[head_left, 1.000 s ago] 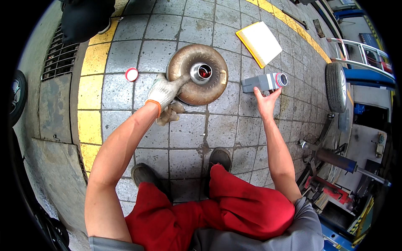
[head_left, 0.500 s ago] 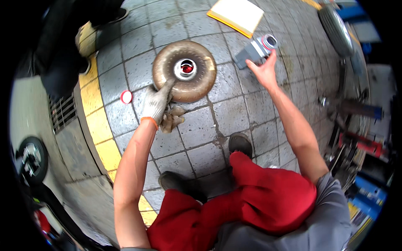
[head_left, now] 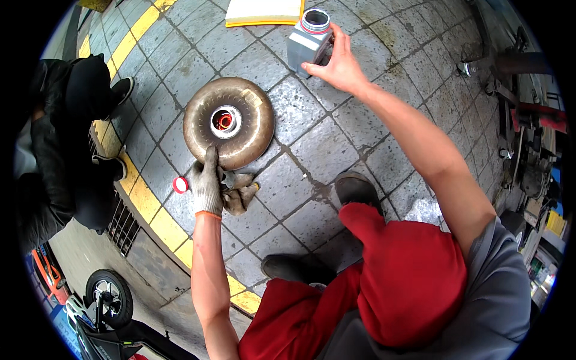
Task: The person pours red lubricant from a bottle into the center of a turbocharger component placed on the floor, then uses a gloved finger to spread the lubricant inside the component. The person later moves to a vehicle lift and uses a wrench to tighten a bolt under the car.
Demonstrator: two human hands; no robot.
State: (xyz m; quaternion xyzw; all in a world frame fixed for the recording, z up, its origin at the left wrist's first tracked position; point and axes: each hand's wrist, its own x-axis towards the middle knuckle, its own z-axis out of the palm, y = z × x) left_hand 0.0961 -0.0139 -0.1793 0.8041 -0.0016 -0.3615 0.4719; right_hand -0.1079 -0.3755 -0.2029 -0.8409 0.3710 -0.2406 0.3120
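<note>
Right fingers (head_left: 339, 43) grasp the grey bottle (head_left: 303, 53), left fingers (head_left: 211, 158) extend against the metal ring (head_left: 258, 126).

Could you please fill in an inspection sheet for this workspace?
Surface: grey tiled floor, pitted, crossed by a yellow line.
Job's things: ring-shaped metal part lying flat, red visible in its central opening; grey bottle, mouth uncapped.
Clutter: red-and-white cap, crumpled glove, yellow-edged white panel.
Left grip: gloved left hand touching the part's near edge; how far it closes is unclear.
Right grip: bare right hand closed around the bottle.
Cables: nothing seen.
Surroundings: person in dark clothes and floor grate at left; black wheel lower left.
</note>
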